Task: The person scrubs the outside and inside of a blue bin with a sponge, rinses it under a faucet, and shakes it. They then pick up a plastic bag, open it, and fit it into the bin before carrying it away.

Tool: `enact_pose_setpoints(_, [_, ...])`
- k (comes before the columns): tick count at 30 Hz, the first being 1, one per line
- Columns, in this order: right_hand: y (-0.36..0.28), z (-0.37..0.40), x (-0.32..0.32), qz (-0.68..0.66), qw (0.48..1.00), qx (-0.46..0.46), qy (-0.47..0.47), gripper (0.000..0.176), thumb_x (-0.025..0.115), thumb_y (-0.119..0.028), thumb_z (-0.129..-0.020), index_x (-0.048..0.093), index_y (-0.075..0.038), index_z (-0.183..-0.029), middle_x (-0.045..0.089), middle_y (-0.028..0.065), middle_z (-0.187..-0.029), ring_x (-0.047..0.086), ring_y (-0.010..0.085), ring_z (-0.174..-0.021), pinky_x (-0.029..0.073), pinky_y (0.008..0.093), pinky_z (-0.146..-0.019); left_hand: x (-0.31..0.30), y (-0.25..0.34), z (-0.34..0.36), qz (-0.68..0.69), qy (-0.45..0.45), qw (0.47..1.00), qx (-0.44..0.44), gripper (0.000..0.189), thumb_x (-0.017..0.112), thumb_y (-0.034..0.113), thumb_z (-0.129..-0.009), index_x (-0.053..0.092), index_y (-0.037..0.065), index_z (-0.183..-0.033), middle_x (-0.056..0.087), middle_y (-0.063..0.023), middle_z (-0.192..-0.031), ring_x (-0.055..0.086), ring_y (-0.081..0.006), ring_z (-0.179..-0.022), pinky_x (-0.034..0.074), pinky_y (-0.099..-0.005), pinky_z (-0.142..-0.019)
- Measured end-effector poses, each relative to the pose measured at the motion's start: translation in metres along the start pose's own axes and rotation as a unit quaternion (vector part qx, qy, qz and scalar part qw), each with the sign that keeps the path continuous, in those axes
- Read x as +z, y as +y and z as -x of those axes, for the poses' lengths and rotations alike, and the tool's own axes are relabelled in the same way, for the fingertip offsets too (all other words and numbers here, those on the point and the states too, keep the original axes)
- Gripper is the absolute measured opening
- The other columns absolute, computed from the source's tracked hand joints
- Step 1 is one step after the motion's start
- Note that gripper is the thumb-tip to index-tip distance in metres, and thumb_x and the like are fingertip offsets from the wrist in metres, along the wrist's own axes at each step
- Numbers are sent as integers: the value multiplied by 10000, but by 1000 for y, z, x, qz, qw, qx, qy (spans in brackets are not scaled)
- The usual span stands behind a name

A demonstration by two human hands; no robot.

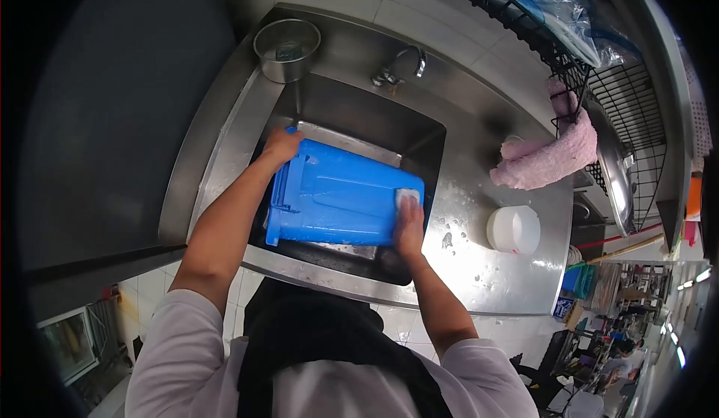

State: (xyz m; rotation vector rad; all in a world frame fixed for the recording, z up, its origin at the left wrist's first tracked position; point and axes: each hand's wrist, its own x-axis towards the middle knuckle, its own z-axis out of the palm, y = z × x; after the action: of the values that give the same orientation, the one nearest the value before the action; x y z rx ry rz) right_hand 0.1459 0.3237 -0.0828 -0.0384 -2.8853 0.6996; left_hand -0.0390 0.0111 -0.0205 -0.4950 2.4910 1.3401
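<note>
A blue plastic bin lies on its side in the metal sink, its wet wall facing up. My left hand grips the rim at the bin's upper left corner, with the fingertips partly hidden behind the edge. Near the other end, my right hand presses a white sponge against the bin's wall. The far side and the inside of the bin cannot be seen.
A metal pot stands at the sink's back left corner, and a faucet rises behind the basin. To the right are a white round container on the wet steel counter, a pink towel and a black wire rack.
</note>
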Motion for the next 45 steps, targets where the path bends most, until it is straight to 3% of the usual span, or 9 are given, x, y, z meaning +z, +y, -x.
enact_pose_setpoints(2, [-6, -2, 18, 24, 999, 28, 39, 483, 446, 19, -802, 471, -23, -1283, 427, 236, -1329, 347, 444, -1263, 235, 518, -1086, 4, -4, -6, -9, 10, 1000, 15, 609, 584, 309, -809, 480, -132, -1215, 546, -303, -1193, 549, -380, -1120, 431, -393, -936])
enact_pose_setpoints(8, [-185, 15, 48, -172, 970, -165, -43, 551, 509, 14, -789, 436, -60, -1330, 384, 226, -1369, 320, 418, -1295, 215, 491, -1109, -1, 6, 1, -44, 11, 999, 15, 577, 589, 304, -809, 507, -127, -1183, 592, -303, -1105, 576, -385, -1078, 440, -395, -924])
enact_pose_setpoints(12, [-105, 37, 29, -13, 980, -173, -96, 608, 483, 34, -775, 374, -36, -1369, 382, 215, -1373, 330, 397, -1299, 229, 496, -1105, -3, 2, -5, -42, -55, 998, -5, 713, 570, 280, -826, 315, -136, -1346, 460, -298, -1306, 510, -352, -1180, 428, -360, -956])
enact_pose_setpoints(17, [-5, 43, -9, 40, 999, 5, -1, 609, 464, 64, -731, 389, 21, -1335, 389, 268, -1346, 342, 433, -1270, 264, 521, -1071, -1, 14, 4, -22, -20, 1000, -1, 582, 583, 286, -814, 487, -139, -1200, 544, -304, -1197, 547, -373, -1129, 437, -385, -936])
enact_pose_setpoints(24, [-148, 23, 52, -78, 972, -206, -82, 641, 536, 58, -688, 450, -50, -1315, 428, 188, -1340, 338, 409, -1293, 230, 505, -1109, 8, 5, -21, -38, 24, 998, 42, 568, 588, 290, -812, 502, -137, -1178, 552, -301, -1186, 543, -380, -1130, 433, -382, -937])
enact_pose_setpoints(30, [-117, 24, 30, -36, 937, -316, -143, 623, 534, 42, -702, 438, -48, -1312, 446, 188, -1320, 346, 418, -1282, 286, 475, -1090, -1, 7, -25, -63, -69, 995, 27, 645, 598, 286, -812, 424, -123, -1280, 537, -268, -1224, 564, -327, -1096, 455, -373, -899])
enact_pose_setpoints(37, [-11, 22, -10, 41, 996, 54, 63, 334, 461, -24, -838, 567, 22, -1151, 522, 256, -1170, 475, 419, -1074, 376, 472, -961, 12, -7, -29, -14, 3, 998, 56, 594, 589, 304, -806, 485, -129, -1199, 532, -301, -1216, 524, -378, -1153, 413, -381, -964])
enact_pose_setpoints(40, [-51, 22, 19, -6, 997, -72, 38, 424, 528, 18, -689, 548, -13, -1112, 535, 218, -1119, 481, 381, -1074, 376, 482, -944, 1, 9, -13, -30, -8, 999, 26, 596, 581, 291, -805, 472, -108, -1234, 516, -296, -1244, 507, -375, -1179, 399, -377, -981])
enact_pose_setpoints(45, [-123, 0, 37, -104, 985, -140, -11, 441, 503, -31, -808, 497, -25, -1249, 491, 223, -1236, 431, 413, -1172, 301, 501, -1037, 8, -9, -31, -41, -6, 998, 48, 595, 561, 259, -817, 433, -81, -1288, 525, -282, -1234, 538, -350, -1129, 432, -375, -930])
